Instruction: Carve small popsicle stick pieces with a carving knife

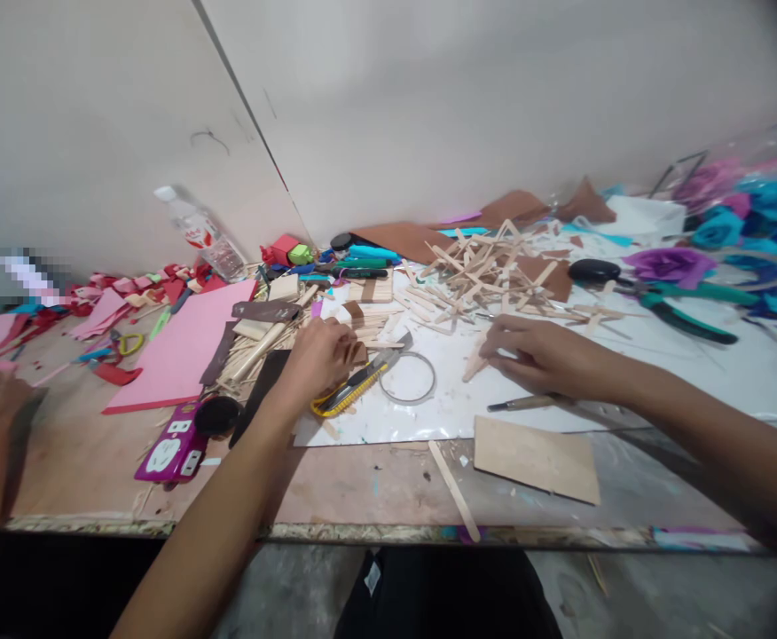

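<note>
A loose wooden stick [453,491] lies near the table edge, beside a thin board [536,460]. The left hand [322,355] is curled by a yellow knife [355,387], whose blade points up and right; whether it grips anything is unclear. Another stick [474,362] slants down-left from the right hand's [528,355] loosely bent fingertips, pinched or merely touched, I can't tell. Behind, a clear bottle [202,235] leans against the wall, contents indistinct.

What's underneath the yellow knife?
The white sheet shows along the near side of the yellow knife; whatever lies directly beneath its body is covered.
</note>
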{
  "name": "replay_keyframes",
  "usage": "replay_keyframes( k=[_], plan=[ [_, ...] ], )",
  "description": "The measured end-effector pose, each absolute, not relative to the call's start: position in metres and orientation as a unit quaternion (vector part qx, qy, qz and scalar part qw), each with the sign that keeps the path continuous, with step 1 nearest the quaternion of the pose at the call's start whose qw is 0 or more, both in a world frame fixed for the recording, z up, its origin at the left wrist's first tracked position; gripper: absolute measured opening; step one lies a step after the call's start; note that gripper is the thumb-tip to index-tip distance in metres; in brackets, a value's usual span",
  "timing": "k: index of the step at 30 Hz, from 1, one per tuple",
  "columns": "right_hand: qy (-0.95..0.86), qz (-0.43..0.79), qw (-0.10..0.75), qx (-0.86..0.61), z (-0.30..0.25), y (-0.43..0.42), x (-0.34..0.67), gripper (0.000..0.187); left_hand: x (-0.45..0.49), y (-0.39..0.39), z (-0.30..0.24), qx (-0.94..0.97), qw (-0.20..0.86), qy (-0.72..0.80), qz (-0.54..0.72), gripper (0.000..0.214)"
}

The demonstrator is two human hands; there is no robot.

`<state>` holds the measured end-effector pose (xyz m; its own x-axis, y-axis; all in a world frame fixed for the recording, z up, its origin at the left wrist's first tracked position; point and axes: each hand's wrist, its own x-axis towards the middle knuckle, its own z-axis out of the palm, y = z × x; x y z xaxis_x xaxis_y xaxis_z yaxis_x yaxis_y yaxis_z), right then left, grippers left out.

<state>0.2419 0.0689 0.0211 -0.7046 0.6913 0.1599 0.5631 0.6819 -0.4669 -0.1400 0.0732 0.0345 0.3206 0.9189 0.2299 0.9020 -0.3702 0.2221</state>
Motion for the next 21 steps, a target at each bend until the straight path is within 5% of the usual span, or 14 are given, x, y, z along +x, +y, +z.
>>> replay_keyframes(
  k=[7, 16, 21],
  plan=[
    [-0.9, 0.19, 0.181, -0.348, 0.021, 0.07, 0.242, 0.025, -0.138, 0.072, 0.034, 0.813, -0.014, 0.553, 0.18, 0.013],
    [-0.894, 0.186, 0.191, -0.361, 0.045, 0.06, 0.244, 0.023, -0.119, 0.059, 0.05, 0.749, -0.125, 0.504, 0.411, 0.021],
    [-0.907, 0.387, 0.031, -0.16, 0.087, 0.012, 0.238, 0.023, -0.095, 0.046, 0.049, 0.814, -0.146, 0.385, 0.411, 0.025]
  ],
)
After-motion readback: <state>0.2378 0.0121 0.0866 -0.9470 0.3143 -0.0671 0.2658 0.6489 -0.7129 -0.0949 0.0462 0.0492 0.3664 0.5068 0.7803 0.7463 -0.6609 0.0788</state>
